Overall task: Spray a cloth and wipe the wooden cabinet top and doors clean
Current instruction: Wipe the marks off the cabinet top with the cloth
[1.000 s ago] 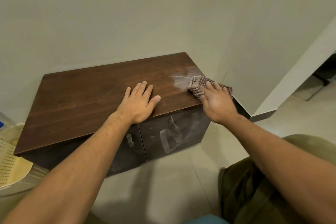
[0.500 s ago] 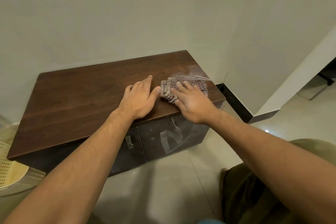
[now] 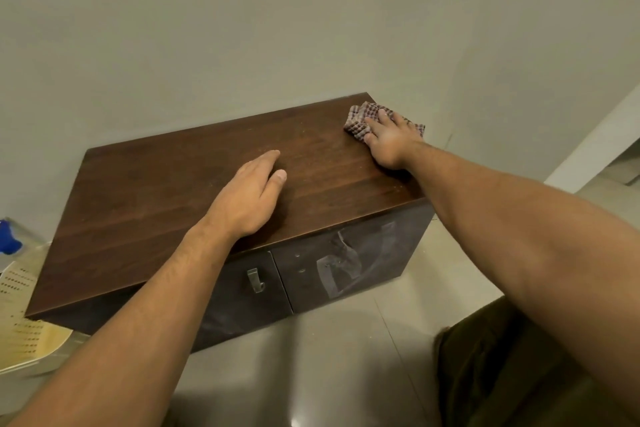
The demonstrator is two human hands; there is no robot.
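Right hand (image 3: 388, 140): it lies palm down on the checked cloth (image 3: 360, 116), fingers almost straight and a little spread. It presses the cloth and does not curl round it.
Left hand (image 3: 247, 198): it lies flat on the cabinet top (image 3: 156, 198), near the middle of the front edge, with straight fingers, and it holds nothing.
Cloth: it is at the far right corner of the top. The hand hides most of it, and a part seems to reach past the right edge.
Cabinet top: dark wood with small pale specks.
Doors: the right door (image 3: 349, 263) has pale smears. The left door (image 3: 242, 291) is partly behind the left forearm, and its metal handle (image 3: 255, 281) shows.
Left border: a blue part (image 3: 8, 236) is cut off and I cannot tell what it is. Below it is a pale yellow perforated plastic piece (image 3: 20, 329), seen only in part.
Bottom right: olive fabric (image 3: 502, 378), cut off by the border and the right forearm.
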